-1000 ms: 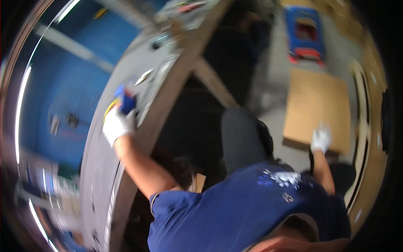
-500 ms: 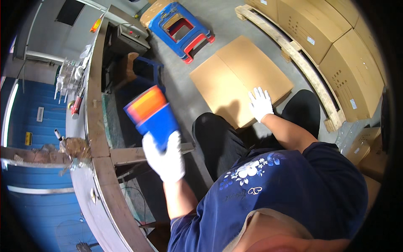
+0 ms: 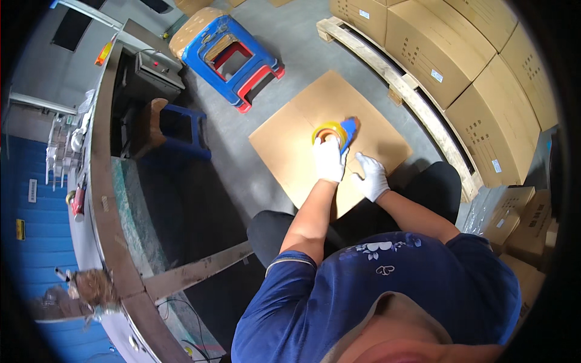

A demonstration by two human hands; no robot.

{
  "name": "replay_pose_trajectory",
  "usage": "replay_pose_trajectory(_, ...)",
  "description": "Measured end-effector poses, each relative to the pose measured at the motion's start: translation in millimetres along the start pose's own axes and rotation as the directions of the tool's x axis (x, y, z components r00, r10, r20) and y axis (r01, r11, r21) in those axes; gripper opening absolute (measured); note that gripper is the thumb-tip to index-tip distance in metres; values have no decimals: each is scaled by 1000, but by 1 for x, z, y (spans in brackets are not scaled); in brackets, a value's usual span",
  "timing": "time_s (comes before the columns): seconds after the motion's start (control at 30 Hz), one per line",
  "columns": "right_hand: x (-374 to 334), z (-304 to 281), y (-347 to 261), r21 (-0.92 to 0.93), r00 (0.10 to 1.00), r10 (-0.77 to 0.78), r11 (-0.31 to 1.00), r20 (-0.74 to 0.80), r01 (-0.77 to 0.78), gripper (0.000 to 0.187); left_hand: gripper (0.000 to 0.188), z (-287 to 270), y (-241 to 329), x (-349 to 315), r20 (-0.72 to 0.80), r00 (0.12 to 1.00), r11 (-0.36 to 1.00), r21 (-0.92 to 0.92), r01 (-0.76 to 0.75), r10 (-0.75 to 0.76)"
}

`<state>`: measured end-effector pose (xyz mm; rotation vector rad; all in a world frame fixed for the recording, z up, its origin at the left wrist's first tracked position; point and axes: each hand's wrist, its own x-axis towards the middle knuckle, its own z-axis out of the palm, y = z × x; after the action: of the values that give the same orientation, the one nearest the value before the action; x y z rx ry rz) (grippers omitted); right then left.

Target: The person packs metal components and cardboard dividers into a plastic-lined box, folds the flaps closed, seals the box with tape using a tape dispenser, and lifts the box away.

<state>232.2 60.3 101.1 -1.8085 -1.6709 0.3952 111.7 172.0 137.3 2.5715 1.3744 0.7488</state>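
Note:
A closed brown cardboard box point(image 3: 290, 133) lies flat in front of my knees. My left hand point(image 3: 328, 160), in a white glove, is wrapped round a tape dispenser point(image 3: 349, 132) with a blue body, a bit of orange and a yellowish tape roll. The dispenser is over the middle of the box top; I cannot tell whether it touches the cardboard. Just right of it my right hand point(image 3: 371, 177), also gloved in white, is over the near right part of the box, thumb and fingers apart, holding nothing.
A wooden pallet point(image 3: 387, 75) stacked with large cartons point(image 3: 430, 54) stands at the right. Blue and red plastic stools point(image 3: 233, 66) are beyond the box. Along my left runs a workbench point(image 3: 103, 199); smaller cartons point(image 3: 511, 212) sit at the lower right.
My left hand has brought the tape dispenser from beside the bench rightwards over the box. My right hand has shifted nearer to it, and the view has turned a little.

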Motion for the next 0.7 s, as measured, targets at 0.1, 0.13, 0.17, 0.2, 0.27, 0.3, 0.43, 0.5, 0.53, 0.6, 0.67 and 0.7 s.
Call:
replay_pose_trajectory(0.1,33,0,-1,188,985,162,971,-60,-148,52,22,6,-5,-1,99,994,999,14,-43,42)
replay_pose_trajectory(0.13,46,0,-13,288,949,308,905,66,-313,54,22,7,-6,-6,108,994,1000,8,-23,22)
replay_pose_trajectory(0.17,59,9,-25,282,948,307,906,79,-317,54,22,8,-8,-7,156,987,997,54,-57,48)
replay_pose_trajectory(0.2,78,21,-36,554,938,347,781,-1,-288,53,23,12,-13,-3,202,976,991,96,-98,77)
replay_pose_trajectory(0.27,97,43,-38,777,917,394,595,-61,-204,53,27,16,-16,-4,118,992,997,60,-58,51)
replay_pose_trajectory(0.3,104,56,-32,875,886,463,428,3,-227,50,31,17,-14,-5,37,999,999,20,-40,39)
replay_pose_trajectory(0.43,129,42,-25,926,773,553,9,310,-378,40,34,-5,-32,11,-9,999,954,-294,-54,53)
replay_pose_trajectory(0.5,131,43,-2,915,698,637,-33,328,-401,30,36,-13,-52,30,-210,970,856,-472,-209,121)
replay_pose_trajectory(0.53,130,37,3,892,647,658,-86,385,-443,30,39,-16,-70,44,-228,974,916,-386,-107,17)
replay_pose_trajectory(0.6,120,43,28,874,684,653,68,325,-481,27,50,-27,-118,92,-377,896,946,-300,121,-234)
replay_pose_trajectory(0.67,117,45,33,828,723,635,226,274,-512,24,56,-45,-182,140,-554,806,976,-62,209,-208)
replay_pose_trajectory(0.7,119,37,23,826,696,646,177,313,-536,22,55,-59,-208,160,-584,801,957,133,258,-134)
